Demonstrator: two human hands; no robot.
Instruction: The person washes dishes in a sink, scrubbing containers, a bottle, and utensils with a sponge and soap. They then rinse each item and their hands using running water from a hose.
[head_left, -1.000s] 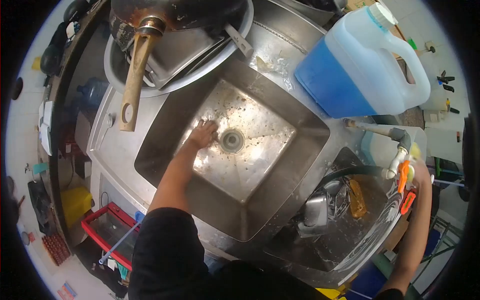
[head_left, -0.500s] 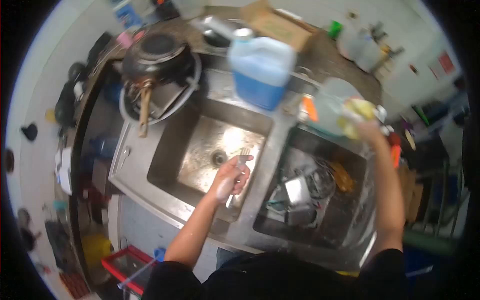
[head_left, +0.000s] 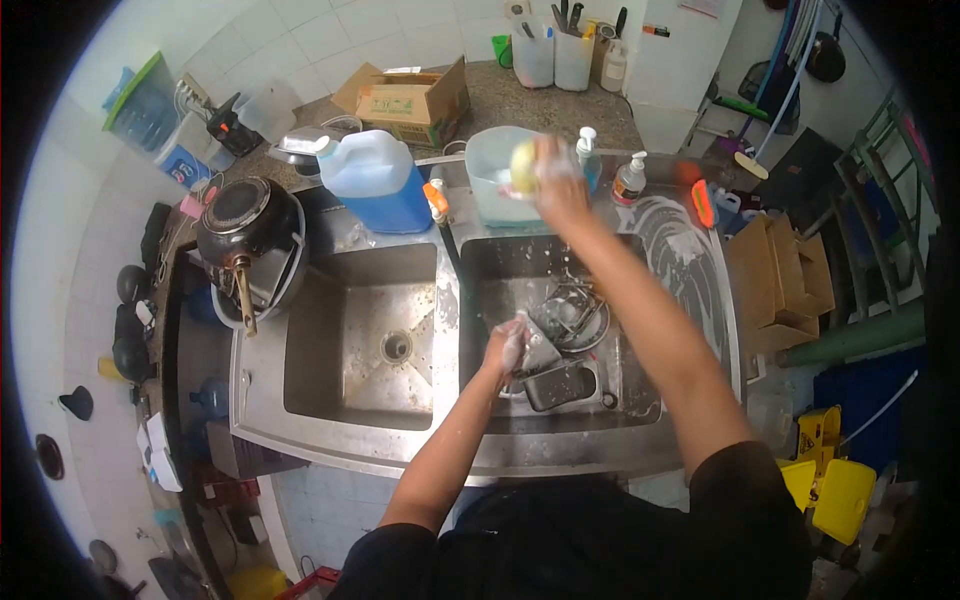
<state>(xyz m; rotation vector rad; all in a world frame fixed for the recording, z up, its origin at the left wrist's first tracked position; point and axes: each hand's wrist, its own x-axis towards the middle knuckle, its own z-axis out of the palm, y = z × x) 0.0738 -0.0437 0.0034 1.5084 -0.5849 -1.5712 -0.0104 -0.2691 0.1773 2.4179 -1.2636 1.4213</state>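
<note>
My left hand (head_left: 512, 343) is soapy and closed on the edge of a grey metal container (head_left: 541, 352) in the right sink basin (head_left: 640, 385). Beside it lie a dark rectangular pan (head_left: 560, 387) and a round wire piece (head_left: 580, 315). Higher up, my right hand (head_left: 562, 185), blurred, grips a yellow sponge (head_left: 523, 167) over a translucent tub (head_left: 490, 160) behind the basin. Suds cling to both hands.
A jug of blue liquid (head_left: 375, 185) stands behind the left basin (head_left: 370, 300). Stacked pans (head_left: 240, 215) sit at left. Pump bottles (head_left: 629, 180), an orange brush (head_left: 704, 204) and a cardboard box (head_left: 415, 105) are around the back.
The view has turned and shifted. My left hand has moved from the left basin, where it held a fork, into the right basin onto the metal container. My right hand still has the sponge.
</note>
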